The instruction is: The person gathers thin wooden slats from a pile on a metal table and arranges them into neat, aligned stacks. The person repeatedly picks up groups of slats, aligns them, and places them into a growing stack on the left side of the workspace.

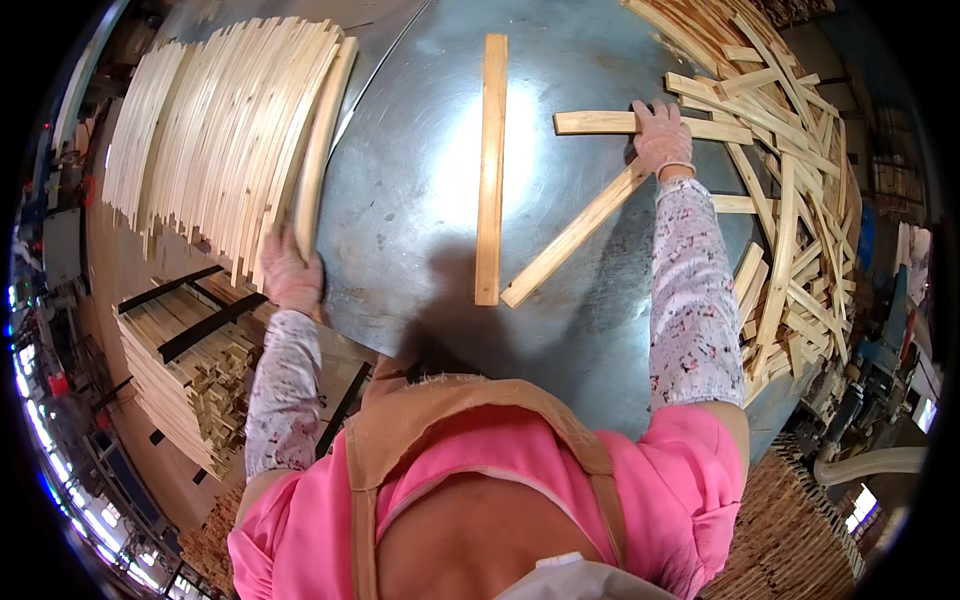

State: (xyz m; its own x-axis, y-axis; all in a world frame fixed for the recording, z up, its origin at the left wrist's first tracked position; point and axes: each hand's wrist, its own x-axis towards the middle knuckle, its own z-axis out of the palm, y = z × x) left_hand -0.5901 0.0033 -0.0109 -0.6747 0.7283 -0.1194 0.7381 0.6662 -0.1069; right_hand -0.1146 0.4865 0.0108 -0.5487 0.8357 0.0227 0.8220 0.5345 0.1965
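My left hand (291,272), in a thin glove, grips the near end of a wooden strip (328,130). That strip lies along the right side of a row of upright-lying, closely packed strips (215,130). My right hand (662,138), also gloved, is closed over the middle of another wooden strip (592,122), which lies crosswise at the right. Below that hand a loose strip (575,235) slants down to the left, its upper end near my wrist. A single strip (491,170) lies lengthwise in the middle of the metal table (420,200), touched by neither hand.
A large jumbled heap of wooden strips (790,200) covers the table's right side. At the lower left stands a stack of wood pieces (180,360) with dark bars (210,328) across it. A thin dark cable (385,62) runs beside the row. A pale hose (875,462) curves at the lower right.
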